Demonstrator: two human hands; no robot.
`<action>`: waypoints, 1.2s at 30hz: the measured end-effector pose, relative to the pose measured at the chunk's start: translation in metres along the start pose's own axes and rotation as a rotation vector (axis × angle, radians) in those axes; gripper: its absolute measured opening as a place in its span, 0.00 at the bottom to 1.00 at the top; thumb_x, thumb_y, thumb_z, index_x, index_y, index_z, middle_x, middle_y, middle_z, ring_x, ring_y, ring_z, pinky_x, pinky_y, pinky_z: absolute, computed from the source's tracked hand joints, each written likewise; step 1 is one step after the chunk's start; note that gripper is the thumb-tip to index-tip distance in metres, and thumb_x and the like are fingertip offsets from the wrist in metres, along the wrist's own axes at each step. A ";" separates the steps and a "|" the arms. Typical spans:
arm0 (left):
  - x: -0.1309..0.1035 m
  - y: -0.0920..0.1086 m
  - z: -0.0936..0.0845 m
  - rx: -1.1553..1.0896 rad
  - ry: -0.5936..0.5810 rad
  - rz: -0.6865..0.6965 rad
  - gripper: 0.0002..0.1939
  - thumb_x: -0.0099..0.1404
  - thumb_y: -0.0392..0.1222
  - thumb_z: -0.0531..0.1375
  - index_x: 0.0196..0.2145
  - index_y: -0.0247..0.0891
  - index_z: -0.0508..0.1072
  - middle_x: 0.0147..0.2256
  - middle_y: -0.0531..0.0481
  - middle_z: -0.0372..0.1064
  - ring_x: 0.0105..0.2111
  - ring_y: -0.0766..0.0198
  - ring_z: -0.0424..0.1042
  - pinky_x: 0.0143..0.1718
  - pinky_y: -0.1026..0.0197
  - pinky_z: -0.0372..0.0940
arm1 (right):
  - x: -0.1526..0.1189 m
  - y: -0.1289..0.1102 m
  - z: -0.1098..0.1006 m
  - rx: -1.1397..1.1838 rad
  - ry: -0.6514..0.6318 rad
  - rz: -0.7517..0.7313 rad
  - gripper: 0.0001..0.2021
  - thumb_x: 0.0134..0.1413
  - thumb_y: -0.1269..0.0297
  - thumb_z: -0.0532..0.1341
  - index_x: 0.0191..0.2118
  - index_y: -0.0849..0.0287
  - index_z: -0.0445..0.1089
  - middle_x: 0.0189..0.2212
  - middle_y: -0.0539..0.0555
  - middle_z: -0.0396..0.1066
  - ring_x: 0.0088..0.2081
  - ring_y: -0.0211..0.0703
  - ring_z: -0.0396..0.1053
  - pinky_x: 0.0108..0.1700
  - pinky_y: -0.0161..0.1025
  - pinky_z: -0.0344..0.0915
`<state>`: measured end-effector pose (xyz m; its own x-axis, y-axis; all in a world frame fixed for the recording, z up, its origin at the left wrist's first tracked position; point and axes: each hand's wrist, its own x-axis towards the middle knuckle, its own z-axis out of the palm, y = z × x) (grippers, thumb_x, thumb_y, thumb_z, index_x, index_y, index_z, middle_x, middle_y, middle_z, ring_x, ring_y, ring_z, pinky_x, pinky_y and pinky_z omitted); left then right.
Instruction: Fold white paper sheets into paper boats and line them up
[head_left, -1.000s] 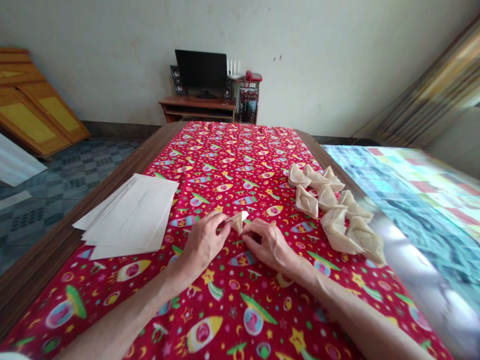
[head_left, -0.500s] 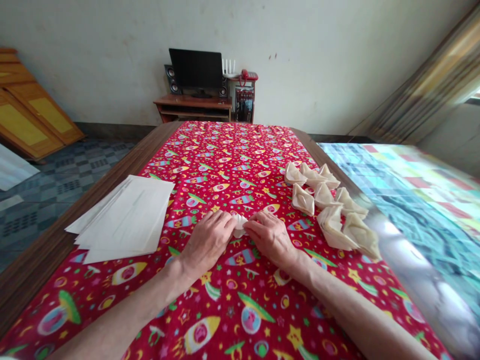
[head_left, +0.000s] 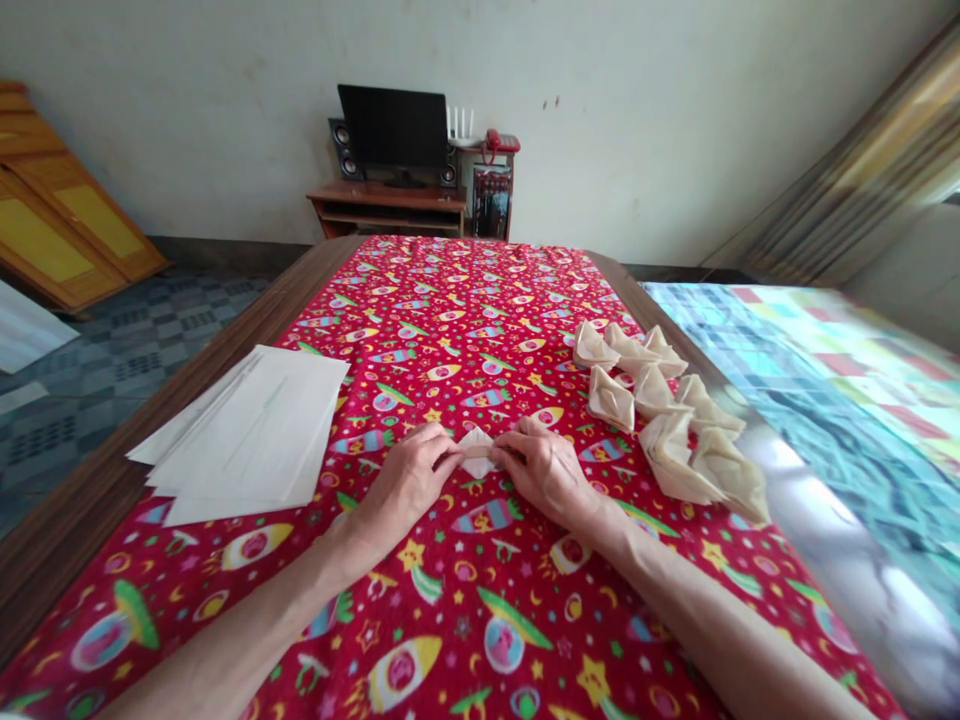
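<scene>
A small folded paper (head_left: 477,452), whitish and diamond-shaped with a raised band across its middle, is held low over the red patterned cloth (head_left: 465,610). My left hand (head_left: 411,470) pinches its left corner between thumb and fingers. At the opposite corner, the fingers of my right hand (head_left: 546,462) are closed on the paper too. To the right, several cream folded paper boat shapes (head_left: 664,395) sit grouped together. Left of my hands lies a loose stack of flat white paper sheets (head_left: 251,430).
The cloth covers a long brown wooden table (head_left: 247,350). Beyond its far end stand a monitor (head_left: 394,132) and a red telephone (head_left: 493,142) on a small desk (head_left: 386,200). A bed with a coloured cover (head_left: 795,400) adjoins on the right; a wooden cabinet (head_left: 67,210) stands left.
The folded paper shows more of its surface now, opened out into a diamond with a band. My left fingers have drawn back slightly to its left corner. The view has shifted a little.
</scene>
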<state>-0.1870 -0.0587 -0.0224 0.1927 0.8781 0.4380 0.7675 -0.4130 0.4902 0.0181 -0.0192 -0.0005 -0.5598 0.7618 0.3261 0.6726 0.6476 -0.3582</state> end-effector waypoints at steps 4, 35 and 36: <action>-0.002 0.000 0.000 0.044 -0.008 -0.091 0.03 0.62 0.36 0.60 0.30 0.37 0.69 0.30 0.53 0.66 0.30 0.66 0.68 0.32 0.64 0.61 | 0.003 -0.001 -0.001 -0.023 -0.026 0.013 0.08 0.60 0.60 0.56 0.35 0.53 0.72 0.30 0.49 0.68 0.32 0.37 0.65 0.30 0.33 0.53; 0.022 -0.005 -0.008 0.039 -0.077 -0.090 0.11 0.68 0.43 0.52 0.35 0.38 0.72 0.33 0.49 0.69 0.32 0.64 0.70 0.34 0.64 0.62 | -0.004 -0.002 0.006 -0.004 0.038 -0.049 0.07 0.60 0.64 0.56 0.31 0.57 0.65 0.28 0.49 0.67 0.30 0.37 0.64 0.32 0.32 0.54; 0.026 -0.004 -0.008 0.032 -0.106 -0.095 0.10 0.67 0.44 0.53 0.34 0.38 0.72 0.32 0.50 0.70 0.31 0.65 0.70 0.32 0.64 0.61 | -0.004 -0.001 0.006 0.006 0.047 -0.053 0.07 0.59 0.64 0.57 0.31 0.57 0.65 0.27 0.49 0.67 0.30 0.37 0.64 0.32 0.32 0.54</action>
<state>-0.1904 -0.0360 -0.0069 0.1803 0.9342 0.3079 0.8041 -0.3203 0.5008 0.0168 -0.0232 -0.0068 -0.5710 0.7249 0.3854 0.6394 0.6871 -0.3450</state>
